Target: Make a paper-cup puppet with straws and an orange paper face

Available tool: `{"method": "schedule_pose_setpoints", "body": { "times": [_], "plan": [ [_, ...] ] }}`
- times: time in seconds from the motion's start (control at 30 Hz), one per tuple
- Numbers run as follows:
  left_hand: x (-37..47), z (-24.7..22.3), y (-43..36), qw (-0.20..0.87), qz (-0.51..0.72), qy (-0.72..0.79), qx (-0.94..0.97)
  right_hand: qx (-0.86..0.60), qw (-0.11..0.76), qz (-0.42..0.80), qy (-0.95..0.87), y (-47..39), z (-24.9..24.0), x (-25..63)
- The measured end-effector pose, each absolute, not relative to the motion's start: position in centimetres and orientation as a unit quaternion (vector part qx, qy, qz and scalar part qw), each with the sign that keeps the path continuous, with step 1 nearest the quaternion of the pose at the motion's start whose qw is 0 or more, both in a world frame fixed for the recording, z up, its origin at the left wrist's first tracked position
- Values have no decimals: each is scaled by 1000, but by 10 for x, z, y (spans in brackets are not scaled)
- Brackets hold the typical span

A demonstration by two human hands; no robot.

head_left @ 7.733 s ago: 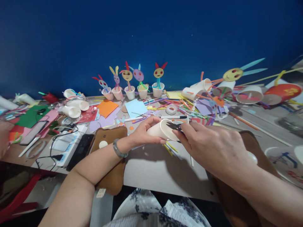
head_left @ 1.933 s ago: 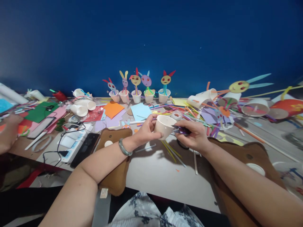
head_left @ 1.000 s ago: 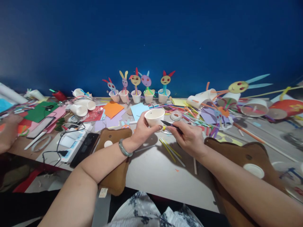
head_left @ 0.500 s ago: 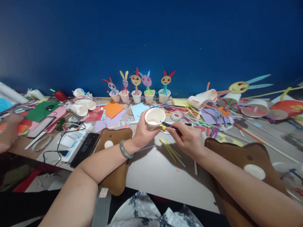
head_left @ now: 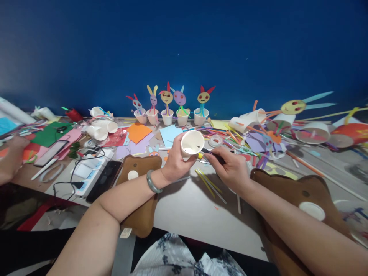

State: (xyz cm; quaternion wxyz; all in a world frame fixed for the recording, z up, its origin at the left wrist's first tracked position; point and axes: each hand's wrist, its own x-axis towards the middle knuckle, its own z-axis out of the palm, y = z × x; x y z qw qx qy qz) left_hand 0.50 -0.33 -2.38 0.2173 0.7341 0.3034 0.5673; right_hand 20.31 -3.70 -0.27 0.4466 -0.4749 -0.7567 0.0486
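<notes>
A white paper cup (head_left: 190, 150) is in my left hand (head_left: 176, 163), with its mouth tilted up toward me. My fingers wrap round its side. My right hand (head_left: 231, 166) grips a slim black-handled tool (head_left: 211, 153) just right of the cup; most of it is hidden by the fingers. A small dark tip shows inside the cup's right wall, so the tool appears to pass through it. I cannot make out what kind of tool it is. Below the hands lie several yellow and clear straws (head_left: 208, 182).
Several paper figures in cups (head_left: 167, 118) stand along the blue wall. A brown plush cushion (head_left: 140, 214) lies at left, another (head_left: 287, 191) at right. A power strip (head_left: 92, 174) and a phone (head_left: 105, 180) sit left. Another person's hand (head_left: 13, 155) is far left.
The cup in my left hand has tipped a little more toward me and shifted slightly right. My right hand stays beside it with the tool. The whole view has shifted slightly.
</notes>
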Motion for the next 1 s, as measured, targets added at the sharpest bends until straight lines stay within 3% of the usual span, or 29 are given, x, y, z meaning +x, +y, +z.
{"method": "schedule_pose_setpoints", "body": {
  "times": [0.13, 0.27, 0.5, 0.57, 0.67, 0.8, 0.9, 1.0],
  "plan": [
    [5, -24, -3, 241, 565, 315, 724, -442, 410, -142, -785, -33, -6, 211],
    [6, -25, -2, 298, 571, 342, 684, -429, 384, -204, -792, -29, -8, 214],
    [7, -15, 8, 579, 535, 365, 496, -524, 470, 29, -709, -21, -5, 217],
    [7, -12, 10, 615, 522, 344, 481, -540, 503, 92, -668, -16, -3, 219],
    [7, -12, 8, 604, 525, 321, 506, -545, 538, 169, -621, -8, -3, 222],
    [7, -16, 1, 510, 534, 302, 603, -546, 533, 196, -616, -1, -6, 225],
    [6, -20, -2, 429, 517, 285, 684, -547, 496, 197, -645, 1, -10, 225],
    [4, -23, -1, 359, 521, 258, 730, -569, 407, 177, -693, 1, -13, 225]
  ]
}}
